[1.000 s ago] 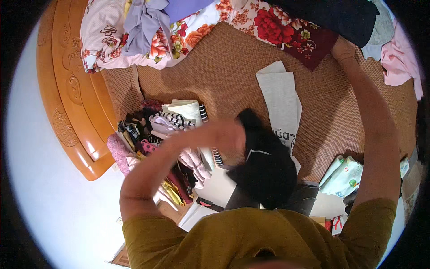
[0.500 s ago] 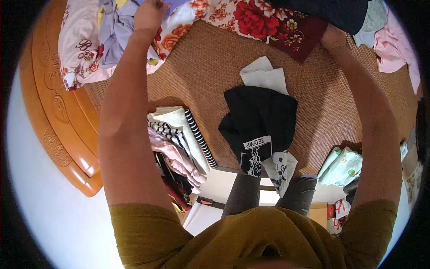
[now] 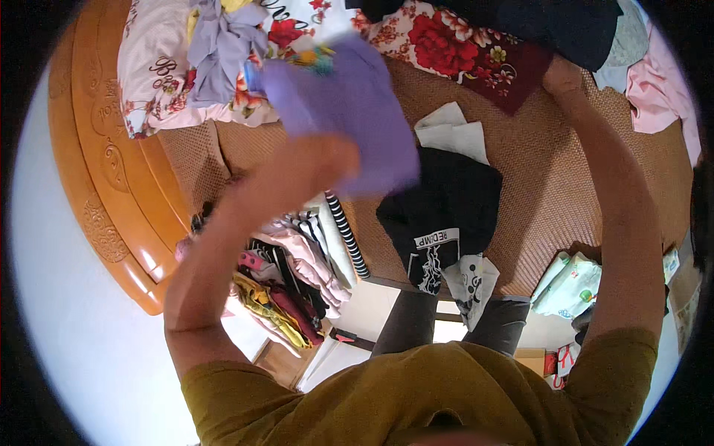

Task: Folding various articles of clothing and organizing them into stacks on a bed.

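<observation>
Purple garment point(image 3: 349, 111), blurred with motion, hangs above the woven bed mat point(image 3: 550, 186) at about 11 o'clock from centre, gripped by the left hand point(image 3: 327, 160); fingers closed on the cloth, though the blur hides the exact grip. Right hand point(image 3: 563, 74) out at 1 o'clock, resting at the edge of the red floral blanket point(image 3: 461, 44); cannot tell whether open or closed, since only its back shows.

Just at 4 o'clock from the left hand: black printed shirt point(image 3: 446, 212) spread flat on the mat, with a folded white piece point(image 3: 450, 134) touching its upper edge. At 7 o'clock from the hand: stack of folded clothes point(image 3: 290, 275), striped, pink, yellow, near the orange carved bed frame point(image 3: 97, 186). At 10 o'clock: crumpled lilac cloth point(image 3: 219, 52) on a pale floral sheet point(image 3: 152, 82). Far at 4 o'clock: pale green and white bundle point(image 3: 573, 282). At 2 o'clock, pink fabric point(image 3: 658, 89) at the rim.

Likely risks: garment slipping from a one-handed hold and falling crumpled onto the black shirt, disturbing its flat lay; swinging cloth brushing the folded stack and toppling it off the bed edge.

Hard to make out: shape and kind of the purple garment, smeared by movement; lower part of the stack, behind the left forearm; things near the right rim, bent and cut by the lens.
</observation>
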`<state>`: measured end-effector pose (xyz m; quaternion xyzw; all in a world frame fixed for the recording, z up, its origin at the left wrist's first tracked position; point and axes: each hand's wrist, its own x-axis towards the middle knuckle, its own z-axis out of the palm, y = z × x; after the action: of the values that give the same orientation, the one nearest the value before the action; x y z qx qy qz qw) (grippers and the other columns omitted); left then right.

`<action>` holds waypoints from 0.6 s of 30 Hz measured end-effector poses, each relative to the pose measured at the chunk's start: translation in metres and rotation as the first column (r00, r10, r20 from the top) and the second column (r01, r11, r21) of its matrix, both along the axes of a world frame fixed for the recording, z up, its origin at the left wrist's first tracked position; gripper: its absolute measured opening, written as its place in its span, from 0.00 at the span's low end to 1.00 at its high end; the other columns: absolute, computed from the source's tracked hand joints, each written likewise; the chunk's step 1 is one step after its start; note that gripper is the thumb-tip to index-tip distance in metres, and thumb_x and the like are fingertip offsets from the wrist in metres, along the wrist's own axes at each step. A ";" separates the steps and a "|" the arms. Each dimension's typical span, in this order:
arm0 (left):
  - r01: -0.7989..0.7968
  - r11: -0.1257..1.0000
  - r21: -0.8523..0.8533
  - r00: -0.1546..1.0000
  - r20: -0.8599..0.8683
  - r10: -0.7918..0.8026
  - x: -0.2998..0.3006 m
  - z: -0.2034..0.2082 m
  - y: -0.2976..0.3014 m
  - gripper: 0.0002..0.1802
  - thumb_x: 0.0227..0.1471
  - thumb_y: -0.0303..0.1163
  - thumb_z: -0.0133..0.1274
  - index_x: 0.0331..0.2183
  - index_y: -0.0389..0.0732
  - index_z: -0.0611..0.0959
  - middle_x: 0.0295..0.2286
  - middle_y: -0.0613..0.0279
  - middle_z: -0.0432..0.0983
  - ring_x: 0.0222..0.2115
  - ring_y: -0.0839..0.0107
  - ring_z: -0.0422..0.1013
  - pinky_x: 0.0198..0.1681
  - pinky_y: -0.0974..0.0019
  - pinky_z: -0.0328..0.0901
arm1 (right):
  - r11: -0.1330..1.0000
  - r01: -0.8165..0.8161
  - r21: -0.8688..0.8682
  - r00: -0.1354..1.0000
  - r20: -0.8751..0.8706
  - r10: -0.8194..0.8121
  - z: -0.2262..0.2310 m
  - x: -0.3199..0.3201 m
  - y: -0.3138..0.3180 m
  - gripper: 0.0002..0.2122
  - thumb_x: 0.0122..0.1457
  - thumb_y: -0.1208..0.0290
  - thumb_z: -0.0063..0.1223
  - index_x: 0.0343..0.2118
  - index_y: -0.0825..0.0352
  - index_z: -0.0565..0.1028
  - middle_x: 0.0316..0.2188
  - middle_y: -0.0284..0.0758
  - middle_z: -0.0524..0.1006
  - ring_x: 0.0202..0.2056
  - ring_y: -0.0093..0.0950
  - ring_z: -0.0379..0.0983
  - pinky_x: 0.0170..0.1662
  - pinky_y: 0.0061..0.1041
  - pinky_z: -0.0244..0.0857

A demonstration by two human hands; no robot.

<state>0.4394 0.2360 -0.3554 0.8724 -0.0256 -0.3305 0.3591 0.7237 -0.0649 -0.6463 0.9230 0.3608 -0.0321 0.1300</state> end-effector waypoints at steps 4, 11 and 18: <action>-0.038 0.859 -0.510 0.798 -0.533 -0.281 -0.047 0.004 -0.092 0.09 0.50 0.31 0.47 0.34 0.38 0.74 0.31 0.55 0.71 0.35 0.59 0.68 0.40 0.58 0.62 | 0.981 0.169 0.096 0.978 -0.141 -0.154 -0.020 0.002 -0.005 0.31 0.53 0.49 0.40 0.57 0.61 0.57 0.58 0.44 0.54 0.58 0.40 0.52 0.59 0.36 0.45; -0.559 0.828 -0.046 0.709 0.492 0.506 -0.009 -0.118 0.136 0.10 0.43 0.25 0.50 0.33 0.38 0.75 0.31 0.54 0.70 0.26 0.69 0.71 0.24 0.69 0.66 | 0.983 0.178 -0.037 0.949 -0.259 -0.181 -0.014 0.014 -0.008 0.30 0.53 0.49 0.40 0.56 0.62 0.58 0.58 0.44 0.56 0.58 0.41 0.53 0.59 0.35 0.45; -0.974 0.144 0.174 0.192 0.304 0.933 0.044 -0.154 0.220 0.24 0.42 0.35 0.58 0.41 0.35 0.72 0.25 0.54 0.74 0.24 0.70 0.70 0.30 0.66 0.67 | 0.960 -0.106 0.260 0.993 0.076 0.089 -0.115 0.047 -0.076 0.29 0.53 0.50 0.40 0.56 0.61 0.60 0.57 0.44 0.57 0.57 0.41 0.53 0.59 0.36 0.46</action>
<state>0.4834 0.4559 -0.5095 0.7541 0.5659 0.0273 0.3323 0.7704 -0.1408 -0.7612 0.9137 0.4026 0.0517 0.0190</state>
